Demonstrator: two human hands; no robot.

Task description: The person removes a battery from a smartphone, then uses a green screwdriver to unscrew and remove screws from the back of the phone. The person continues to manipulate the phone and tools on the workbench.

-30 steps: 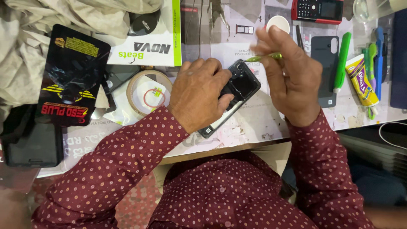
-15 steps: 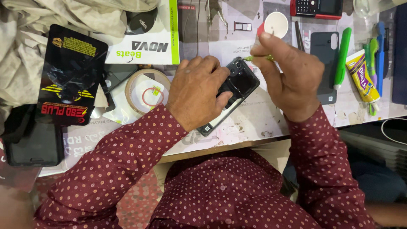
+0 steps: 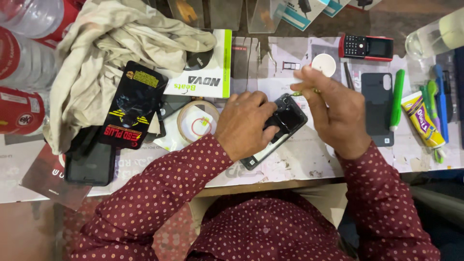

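Phones, counted: one opened black phone (image 3: 285, 126) at the bench's front middle, pressed down under my left hand (image 3: 246, 123), fingers closed over its near half; one red keypad phone (image 3: 366, 47) at the far edge; one dark phone (image 3: 90, 162) lying at the left. Tools: one thin green-and-yellow tool (image 3: 304, 91) pinched shut in my right hand (image 3: 336, 113), tip at the opened phone's top corner. Sundries: one white round cap (image 3: 323, 64), one glue tube (image 3: 423, 120), one tape roll (image 3: 197, 123), one beige cloth (image 3: 111, 53)
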